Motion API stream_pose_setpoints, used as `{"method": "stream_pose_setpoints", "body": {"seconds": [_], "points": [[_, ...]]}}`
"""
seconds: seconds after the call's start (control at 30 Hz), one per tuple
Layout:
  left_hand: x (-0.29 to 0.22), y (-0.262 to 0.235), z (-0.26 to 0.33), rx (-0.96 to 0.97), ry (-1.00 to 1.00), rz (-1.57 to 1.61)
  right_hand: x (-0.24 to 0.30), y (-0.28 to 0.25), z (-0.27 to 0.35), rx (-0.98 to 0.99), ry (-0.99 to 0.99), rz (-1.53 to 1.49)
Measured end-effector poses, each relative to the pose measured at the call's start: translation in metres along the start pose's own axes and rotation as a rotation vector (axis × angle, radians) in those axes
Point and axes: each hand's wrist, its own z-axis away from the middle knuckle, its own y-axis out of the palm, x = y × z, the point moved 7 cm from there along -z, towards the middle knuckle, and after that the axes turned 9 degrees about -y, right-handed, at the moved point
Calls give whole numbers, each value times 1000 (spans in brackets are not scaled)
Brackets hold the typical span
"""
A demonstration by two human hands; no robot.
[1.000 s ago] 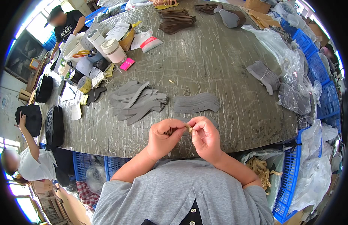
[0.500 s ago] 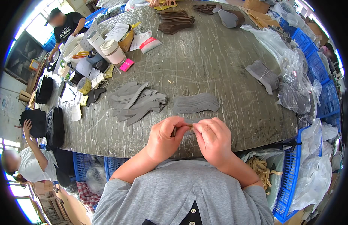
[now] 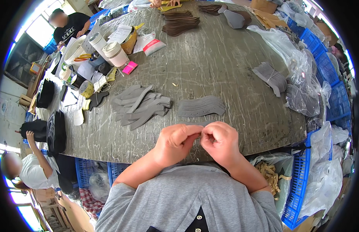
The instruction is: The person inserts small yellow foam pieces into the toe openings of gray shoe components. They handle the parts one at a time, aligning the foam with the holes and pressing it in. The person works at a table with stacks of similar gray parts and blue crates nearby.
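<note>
My left hand (image 3: 174, 142) and my right hand (image 3: 222, 144) meet fingertip to fingertip over the near edge of the table. Both are closed in a pinch, and whatever they pinch is too small or hidden to name. Just beyond them lies a flat grey piece (image 3: 198, 123), partly covered by the fingers. A neat stack of curved grey cut pieces with small holes (image 3: 202, 106) sits farther off. To its left is a loose heap of grey strips (image 3: 142, 105).
A tied grey bundle (image 3: 270, 78) lies right, beside clear plastic bags (image 3: 303, 77) and blue crates (image 3: 337, 102). Brown pieces (image 3: 181, 23) are stacked at the far side. Left stand a lidded cup (image 3: 116, 54) and a yellow tape roll (image 3: 86, 89). Other people work left and far.
My fingertips have drawn closer together and my right fingers have curled in. The brownish bit seen at my left hand is now hidden. At left, a co-worker's black item has tilted.
</note>
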Motion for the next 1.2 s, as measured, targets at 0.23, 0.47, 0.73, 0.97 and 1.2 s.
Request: {"method": "stream_pose_setpoints", "body": {"seconds": [0.23,0.47,0.73,0.97,1.2], "points": [[41,-2,14,-147,-502,409,-27,11,16,-110,415,-463],[21,-4,9,-160,-283,74,-17,10,11,43,182,-238],[42,8,20,-92,-546,628,-38,31,21,-99,384,-741],[49,-19,9,9,-592,554,-58,18,31,-228,532,-967],[39,-37,9,134,-417,65,-86,-16,62,-299,631,-966]]}}
